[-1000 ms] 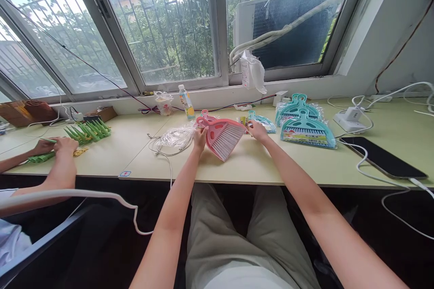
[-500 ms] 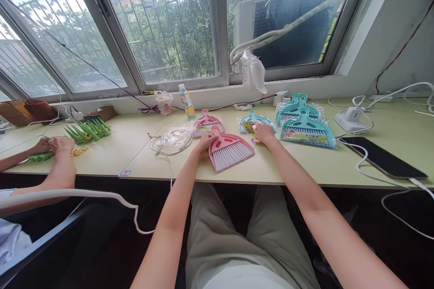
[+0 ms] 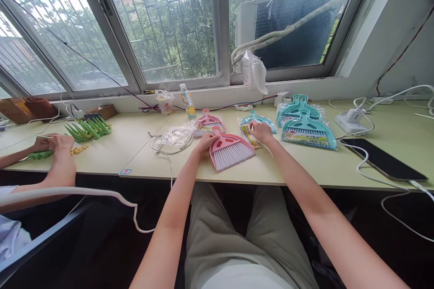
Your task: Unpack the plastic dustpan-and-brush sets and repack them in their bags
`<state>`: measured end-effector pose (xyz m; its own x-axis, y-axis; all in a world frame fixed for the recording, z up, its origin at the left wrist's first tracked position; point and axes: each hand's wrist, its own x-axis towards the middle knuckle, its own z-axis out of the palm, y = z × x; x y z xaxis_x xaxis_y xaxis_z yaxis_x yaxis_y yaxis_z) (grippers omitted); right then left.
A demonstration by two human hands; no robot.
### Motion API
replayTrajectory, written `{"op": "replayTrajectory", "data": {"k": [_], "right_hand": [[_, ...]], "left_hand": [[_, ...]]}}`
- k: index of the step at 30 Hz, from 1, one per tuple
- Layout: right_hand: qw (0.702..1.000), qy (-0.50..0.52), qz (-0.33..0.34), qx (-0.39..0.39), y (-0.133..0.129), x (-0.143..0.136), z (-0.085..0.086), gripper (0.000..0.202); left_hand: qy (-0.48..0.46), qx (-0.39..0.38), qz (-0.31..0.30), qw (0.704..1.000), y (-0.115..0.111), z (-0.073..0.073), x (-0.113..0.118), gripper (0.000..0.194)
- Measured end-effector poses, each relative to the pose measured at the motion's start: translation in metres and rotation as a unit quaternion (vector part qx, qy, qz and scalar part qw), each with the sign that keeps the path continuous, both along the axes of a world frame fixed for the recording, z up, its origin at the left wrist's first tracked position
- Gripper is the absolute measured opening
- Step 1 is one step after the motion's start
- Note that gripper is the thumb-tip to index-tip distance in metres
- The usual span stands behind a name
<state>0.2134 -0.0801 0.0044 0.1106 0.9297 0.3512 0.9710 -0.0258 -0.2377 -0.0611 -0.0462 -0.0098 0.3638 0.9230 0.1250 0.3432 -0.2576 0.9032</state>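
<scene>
A pink dustpan and brush set [image 3: 233, 151] lies near the table's front edge, white bristles towards me. My left hand [image 3: 205, 143] grips it at its upper left, by the handle. Just right of it, my right hand [image 3: 260, 132] is closed over the yellow printed cards [image 3: 250, 139]; whether a card is between its fingertips is hidden. Behind the cards lies a teal set [image 3: 258, 118]. Another pink set [image 3: 209, 122] in clear plastic sits behind my left hand. To the right, bagged teal sets [image 3: 307, 131] are grouped.
Clear plastic bags [image 3: 176, 136] and a white cable lie left of my left hand. A bottle [image 3: 187, 101] stands by the window. A black phone [image 3: 383, 159] lies at right. A person's hands [image 3: 61, 142] hold green items at far left.
My right hand has shifted slightly left and off part of the yellow cards, which now show more. My left hand and the pink set have barely moved.
</scene>
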Motion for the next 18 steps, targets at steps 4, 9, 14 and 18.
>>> {"op": "replayTrajectory", "data": {"k": [4,9,14,18], "right_hand": [[0.992,0.053,0.072,0.086,-0.013,-0.038,0.008,0.024],[0.983,0.001,0.179,0.039,-0.025,-0.085,0.004,0.029],[0.991,-0.050,0.123,0.028,-0.033,-0.101,0.005,0.040],[0.988,-0.091,0.125,0.021,-0.041,-0.111,0.007,0.039]], "left_hand": [[0.008,0.009,-0.008,1.000,-0.001,0.001,0.002,0.040],[0.013,0.020,0.015,1.000,0.003,-0.004,0.002,0.043],[0.027,0.031,-0.005,0.999,0.007,-0.010,0.001,0.041],[0.029,0.057,-0.017,0.998,0.007,-0.009,0.002,0.043]]}}
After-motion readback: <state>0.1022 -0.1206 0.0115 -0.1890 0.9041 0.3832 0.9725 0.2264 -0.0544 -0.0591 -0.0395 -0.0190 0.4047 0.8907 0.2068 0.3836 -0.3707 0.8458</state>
